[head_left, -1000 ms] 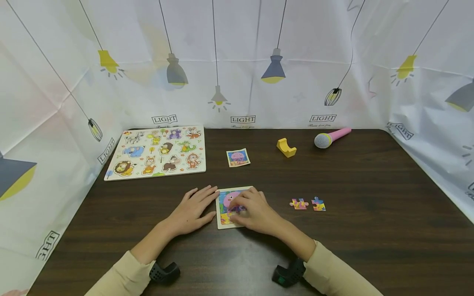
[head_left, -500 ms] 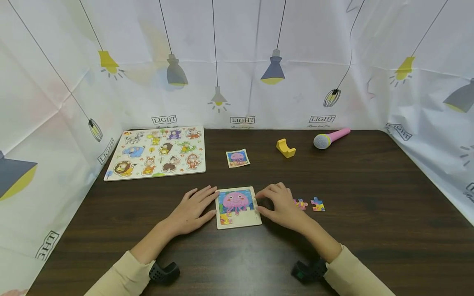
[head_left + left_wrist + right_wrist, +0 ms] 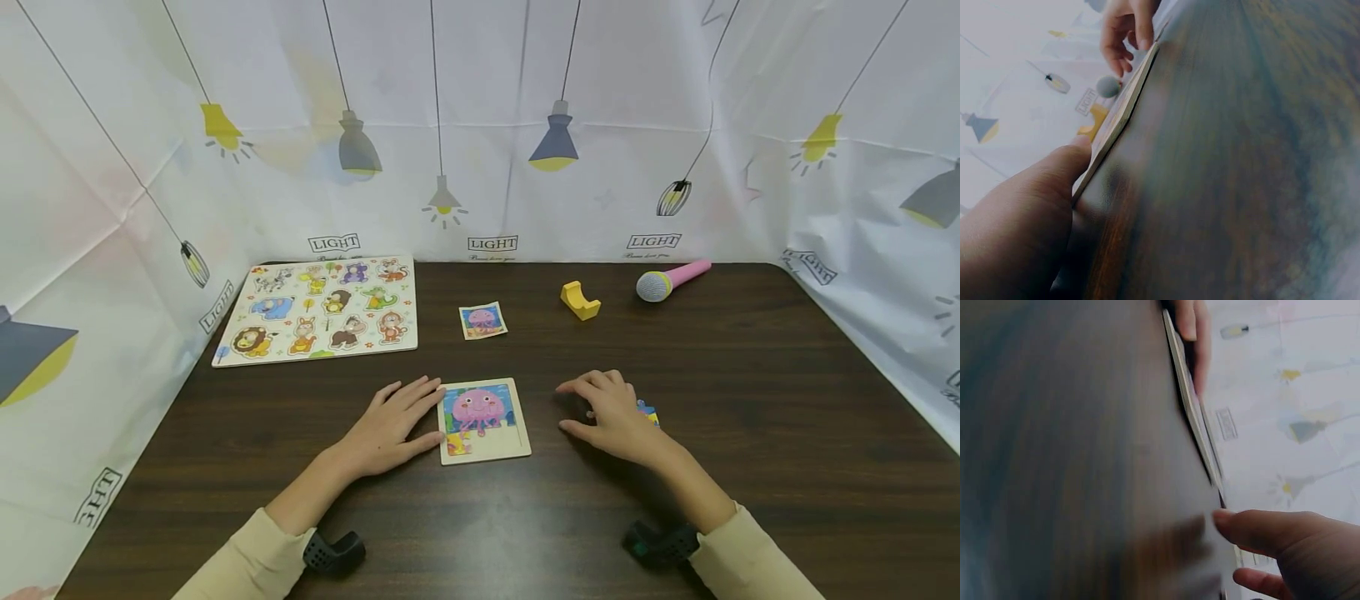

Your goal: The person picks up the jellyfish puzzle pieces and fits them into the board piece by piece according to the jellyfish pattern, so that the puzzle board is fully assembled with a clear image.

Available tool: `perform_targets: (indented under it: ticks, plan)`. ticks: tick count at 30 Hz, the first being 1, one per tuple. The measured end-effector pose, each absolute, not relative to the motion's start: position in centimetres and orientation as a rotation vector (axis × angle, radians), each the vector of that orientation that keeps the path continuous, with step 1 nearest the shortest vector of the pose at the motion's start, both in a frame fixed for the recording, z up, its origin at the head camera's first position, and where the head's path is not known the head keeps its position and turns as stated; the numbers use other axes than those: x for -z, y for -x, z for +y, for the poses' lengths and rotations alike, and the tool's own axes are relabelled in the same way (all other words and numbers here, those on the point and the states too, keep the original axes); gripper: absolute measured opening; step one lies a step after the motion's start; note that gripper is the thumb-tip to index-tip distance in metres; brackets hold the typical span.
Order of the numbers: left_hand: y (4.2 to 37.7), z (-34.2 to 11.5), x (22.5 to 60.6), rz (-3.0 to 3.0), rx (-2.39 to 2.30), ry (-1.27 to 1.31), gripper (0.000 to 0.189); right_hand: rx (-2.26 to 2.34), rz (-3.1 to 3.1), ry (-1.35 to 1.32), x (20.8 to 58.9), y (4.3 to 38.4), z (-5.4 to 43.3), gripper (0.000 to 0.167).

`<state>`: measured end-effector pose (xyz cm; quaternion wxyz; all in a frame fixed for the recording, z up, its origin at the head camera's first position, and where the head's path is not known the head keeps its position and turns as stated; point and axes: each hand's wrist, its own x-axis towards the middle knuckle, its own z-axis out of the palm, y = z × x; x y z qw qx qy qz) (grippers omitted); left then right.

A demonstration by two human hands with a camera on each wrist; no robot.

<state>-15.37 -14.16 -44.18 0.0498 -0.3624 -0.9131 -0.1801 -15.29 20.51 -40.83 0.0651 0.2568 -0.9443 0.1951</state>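
Observation:
A small wooden jigsaw board [image 3: 500, 445] with a pink jellyfish picture lies in front of the person; its lower right part shows bare wood. My left hand [image 3: 386, 429] rests flat on the table, fingertips and thumb at the board's left edge. In the left wrist view the thumb lies against the board's rim [image 3: 1116, 128]. To the right of the board, my right hand [image 3: 617, 421] hovers with thumb and fingers apart, nothing between them. A blue and yellow jigsaw piece [image 3: 649, 413] shows partly beyond that hand; a second piece is almost wholly hidden beneath it.
A wooden animal puzzle [image 3: 322, 312] lies at the back left. A small jellyfish picture card [image 3: 483, 321], a yellow curved block [image 3: 580, 301] and a pink toy microphone [image 3: 672, 281] are spread along the back. A white printed cloth [image 3: 480, 100] hangs behind the table.
My right hand has left the board and moved right, over the loose jigsaw pieces, covering most of them. The left hand has stayed at the board's left edge.

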Motion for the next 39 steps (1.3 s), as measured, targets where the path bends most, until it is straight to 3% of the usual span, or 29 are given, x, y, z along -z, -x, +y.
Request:
perform_targets:
  ticks: [14, 34, 39]
  plan:
    - [15.3, -14.1, 44.1, -2.83, 0.486, 1.098, 0.082, -0.573, -2.958, -0.702, 40.7, 15.1, 25.5, 0.05]
    - [15.1, -13.7, 44.0, -2.818, 0.462, 1.06, 0.082, -0.684, -2.872, -0.737, 41.2, 15.4, 26.2, 0.018]
    - [15.1, -13.6, 43.9, -2.821, 0.48, 1.047, 0.082, -0.696, -2.884, -0.713, 41.1, 15.3, 26.1, 0.021]
